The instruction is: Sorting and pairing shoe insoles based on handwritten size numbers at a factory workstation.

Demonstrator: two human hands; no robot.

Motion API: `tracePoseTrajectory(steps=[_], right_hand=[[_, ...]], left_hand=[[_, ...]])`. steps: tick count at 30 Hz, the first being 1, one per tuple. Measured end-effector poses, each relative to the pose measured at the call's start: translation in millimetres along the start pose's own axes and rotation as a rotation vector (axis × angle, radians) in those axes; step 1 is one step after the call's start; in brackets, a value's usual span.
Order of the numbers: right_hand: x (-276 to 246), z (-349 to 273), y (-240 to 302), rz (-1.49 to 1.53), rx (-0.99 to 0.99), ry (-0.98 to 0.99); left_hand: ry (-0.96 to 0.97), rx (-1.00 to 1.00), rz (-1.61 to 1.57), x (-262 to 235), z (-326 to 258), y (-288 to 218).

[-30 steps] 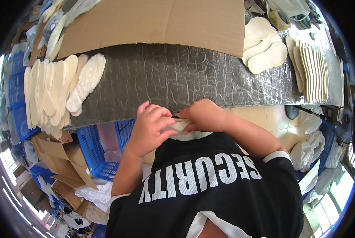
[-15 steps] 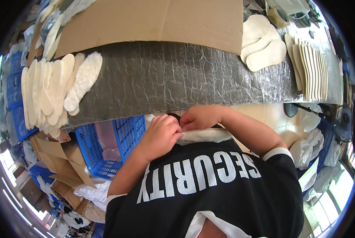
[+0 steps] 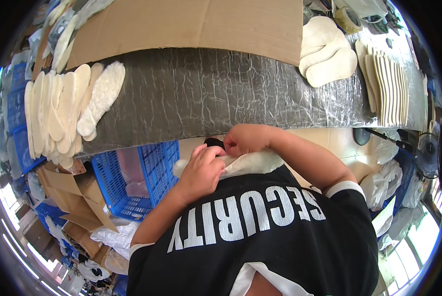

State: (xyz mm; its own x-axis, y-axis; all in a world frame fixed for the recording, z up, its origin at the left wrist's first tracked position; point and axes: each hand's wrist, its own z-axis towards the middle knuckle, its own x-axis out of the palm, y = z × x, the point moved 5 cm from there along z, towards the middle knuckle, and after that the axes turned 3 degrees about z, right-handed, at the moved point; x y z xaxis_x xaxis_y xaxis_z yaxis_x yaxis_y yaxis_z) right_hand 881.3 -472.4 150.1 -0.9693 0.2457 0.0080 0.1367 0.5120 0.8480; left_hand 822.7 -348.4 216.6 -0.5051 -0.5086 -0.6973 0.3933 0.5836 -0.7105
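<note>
A fleecy cream insole (image 3: 257, 163) lies crosswise close to my body, below the near edge of the table. My left hand (image 3: 201, 169) is closed on its left part, fingers bent over the upper edge. My right hand (image 3: 246, 140) pinches at the insole's upper edge, close beside the left fingers; its fingertips are partly hidden. Something black (image 3: 214, 142) shows just beyond the fingers; I cannot tell what it is.
On the dark wrapped table (image 3: 196, 98) lie a row of insoles (image 3: 65, 108) at left, loose insoles (image 3: 332, 67) and an upright stack (image 3: 391, 89) at right. A cardboard sheet (image 3: 191, 24) covers the back. Blue crates (image 3: 156, 167) and cartons (image 3: 73, 192) stand lower left.
My left hand has moved slightly right, and my right hand has risen slightly. More of the insole shows at both sides of the hands. Its upper edge is tilted up more.
</note>
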Motion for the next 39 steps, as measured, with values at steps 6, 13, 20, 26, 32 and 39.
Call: tracePoseTrajectory(steps=[6, 13, 20, 26, 32, 39], right_hand=[[-1.4, -9.0, 4.9, 0.106, -0.045, -0.001], [-4.3, -12.6, -0.2, 0.193, -0.153, 0.02], [-7.3, -34.4, 17.0, -0.068, -0.116, 0.058], [-3.2, -34.5, 7.9, -0.093, -0.213, -0.036], [-2.4, -37.5, 7.8, -0.117, -0.261, -0.077], [-6.5, -56.1, 25.9, -0.139, -0.197, -0.195]], left_hand=[[-0.088, -0.203, -0.103, 6.4, -4.6, 9.9], [-0.121, -0.27, -0.1, 7.1, -1.4, 11.6], [-0.131, -0.305, -0.111, 0.8, 1.7, 11.5], [-0.119, -0.286, -0.143, -0.4, 3.0, 9.5], [-0.167, -0.317, -0.179, 0.8, -0.1, 11.8], [-0.156, -0.406, -0.049, -26.9, -7.0, 18.0]])
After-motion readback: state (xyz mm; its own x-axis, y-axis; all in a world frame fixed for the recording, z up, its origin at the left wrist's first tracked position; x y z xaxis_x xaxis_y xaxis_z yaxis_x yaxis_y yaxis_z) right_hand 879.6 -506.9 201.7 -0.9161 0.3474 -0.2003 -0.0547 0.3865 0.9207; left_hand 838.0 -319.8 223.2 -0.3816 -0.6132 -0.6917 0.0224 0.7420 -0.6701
